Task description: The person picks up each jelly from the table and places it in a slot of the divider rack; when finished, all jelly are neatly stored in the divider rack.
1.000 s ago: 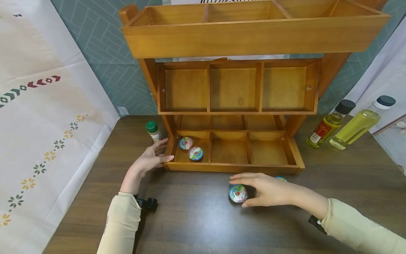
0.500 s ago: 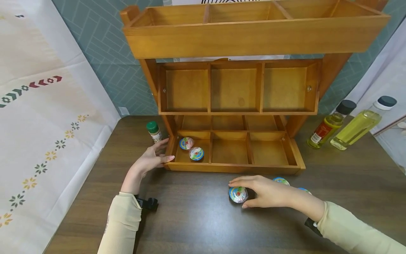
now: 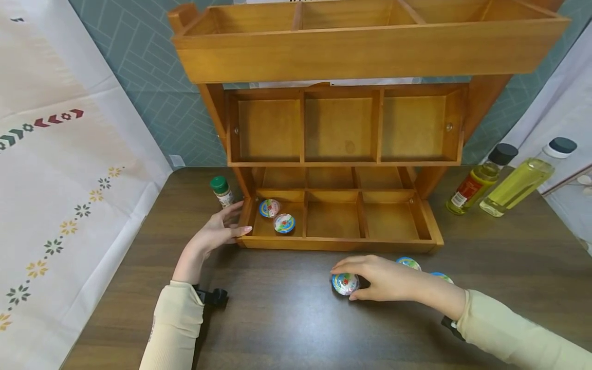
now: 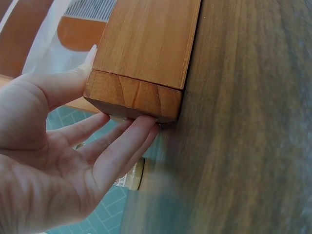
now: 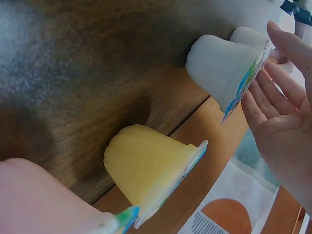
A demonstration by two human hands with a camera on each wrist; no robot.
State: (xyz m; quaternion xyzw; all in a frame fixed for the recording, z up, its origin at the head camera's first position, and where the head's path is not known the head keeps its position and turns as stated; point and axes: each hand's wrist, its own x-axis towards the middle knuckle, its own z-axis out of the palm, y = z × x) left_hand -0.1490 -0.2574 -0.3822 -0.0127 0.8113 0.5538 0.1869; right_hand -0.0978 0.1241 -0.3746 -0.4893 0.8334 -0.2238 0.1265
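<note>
My left hand [image 3: 214,234] grips the left front corner of the wooden tiered rack [image 3: 342,245], thumb over the edge and fingers against its side, as the left wrist view shows. Two foil-lidded jelly cups [image 3: 284,223] sit in the rack's lower left compartment. My right hand [image 3: 384,280] holds a jelly cup [image 3: 345,283] on the table, its thumb and index finger at opposite sides of the lid. In the right wrist view a white jelly cup [image 5: 219,68] stands under the palm, with a yellow one [image 5: 146,161] and a pink one [image 5: 44,200] nearer the camera.
A green-capped shaker [image 3: 222,191] stands left of the rack, close to my left fingers. Two oil bottles [image 3: 481,180] stand to its right. The upper tier [image 3: 370,49] overhangs the lower compartments. Two jelly cups [image 3: 408,263] lie partly behind my right forearm.
My right thumb and index finger have drawn in closer around the jelly cup, and the wrist has shifted slightly left. My left hand keeps its hold on the rack.
</note>
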